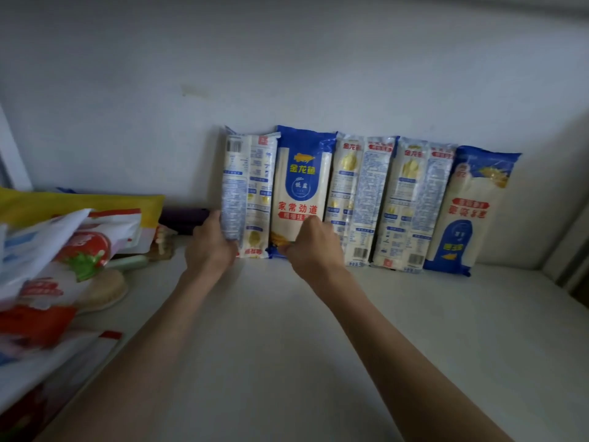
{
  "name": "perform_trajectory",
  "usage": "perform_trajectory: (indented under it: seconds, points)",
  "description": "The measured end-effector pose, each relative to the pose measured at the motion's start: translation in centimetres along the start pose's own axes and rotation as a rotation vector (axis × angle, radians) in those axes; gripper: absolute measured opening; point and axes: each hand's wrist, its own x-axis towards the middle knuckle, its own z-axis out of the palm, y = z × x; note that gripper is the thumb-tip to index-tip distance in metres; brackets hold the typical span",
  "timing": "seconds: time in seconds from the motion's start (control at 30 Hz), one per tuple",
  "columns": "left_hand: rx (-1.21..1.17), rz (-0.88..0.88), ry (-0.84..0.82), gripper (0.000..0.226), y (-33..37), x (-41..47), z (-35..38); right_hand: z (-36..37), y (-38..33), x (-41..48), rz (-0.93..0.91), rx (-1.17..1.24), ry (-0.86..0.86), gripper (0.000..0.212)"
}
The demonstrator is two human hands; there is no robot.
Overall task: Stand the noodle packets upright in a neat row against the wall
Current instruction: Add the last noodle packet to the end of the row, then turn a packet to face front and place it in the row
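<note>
Several noodle packets stand upright in a row, leaning on the white wall (287,74). The leftmost packet (247,183) shows its printed back, and my left hand (208,247) grips its lower left edge. Beside it stands a blue and white packet (301,186) with yellow lettering, front out; my right hand (310,250) pinches its bottom. Two more back-facing packets (358,199) (414,202) follow to the right. The last packet (462,212) at the right end is blue and stands upside down.
A heap of red, white and yellow bags (63,250) fills the left side of the white shelf (302,346). A dark purple object (185,220) lies against the wall left of the row. The shelf's side wall (567,250) rises at the right.
</note>
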Motion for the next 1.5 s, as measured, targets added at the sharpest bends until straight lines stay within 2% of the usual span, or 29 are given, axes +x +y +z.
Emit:
perform_trajectory:
  seconds: [0.13, 0.27, 0.4, 0.5, 0.6, 0.67, 0.73, 0.8, 0.87, 0.97, 1.13, 1.2, 1.27, 1.37, 1.5]
  points:
    - [0.019, -0.007, 0.010, 0.046, 0.1, -0.4, 0.3, -3.5, 5.2, -0.6, 0.092, -0.026, 0.006, 0.022]
    - [0.041, -0.034, 0.004, 0.045, 0.4, -0.4, 0.3, -7.9, 10.4, -0.7, 0.220, 0.036, 0.074, 0.027]
    - [0.115, -0.080, -0.067, 0.047, 1.4, -0.4, -0.3, -10.8, 15.4, -0.2, 0.345, 0.143, 0.163, 0.021]
    - [0.217, -0.158, -0.099, 0.050, 4.1, -1.0, -1.8, -12.2, 18.0, -0.1, 0.460, 0.255, 0.262, 0.016]
    - [0.236, -0.087, -0.041, 0.054, 8.5, -2.7, -3.5, -13.2, 19.6, -0.1, 0.488, 0.286, 0.329, 0.017]
    - [0.138, 0.017, -0.094, 0.052, 12.3, -4.8, -4.0, -13.6, 20.1, -0.3, 0.509, 0.314, 0.379, 0.016]
    - [-0.085, 0.080, -0.211, 0.050, 16.4, -7.4, -3.2, -13.5, 20.7, -0.2, 0.521, 0.380, 0.448, 0.027]
    - [-0.201, 0.135, -0.273, 0.045, 19.8, -9.5, -0.4, -13.3, 21.4, 0.0, 0.498, 0.443, 0.493, 0.035]
    - [-0.256, 0.143, -0.319, 0.042, 22.1, -11.0, 4.0, -13.2, 22.0, 0.1, 0.477, 0.476, 0.478, 0.043]
    - [-0.311, 0.132, -0.420, 0.042, 24.4, -12.5, 9.6, -13.6, 22.3, -0.2, 0.432, 0.531, 0.358, 0.064]
    - [-0.288, 0.242, -0.511, 0.043, 24.4, -12.7, 12.0, -13.6, 23.9, 0.1, 0.465, 0.618, 0.248, 0.086]
    - [-0.279, 0.360, -0.536, 0.041, 23.4, -12.4, 12.2, -13.6, 24.4, 0.3, 0.498, 0.679, 0.240, 0.085]
    - [-0.277, 0.418, -0.533, 0.041, 22.6, -12.0, 12.4, -13.7, 24.6, 0.5, 0.503, 0.696, 0.236, 0.074]
    - [-0.296, 0.395, -0.548, 0.043, 22.0, -11.8, 13.0, -13.7, 24.4, 0.4, 0.474, 0.675, 0.242, 0.055]
    - [-0.281, 0.343, -0.606, 0.049, 21.4, -12.1, 13.6, -14.3, 24.2, 0.0, 0.486, 0.699, 0.275, 0.053]
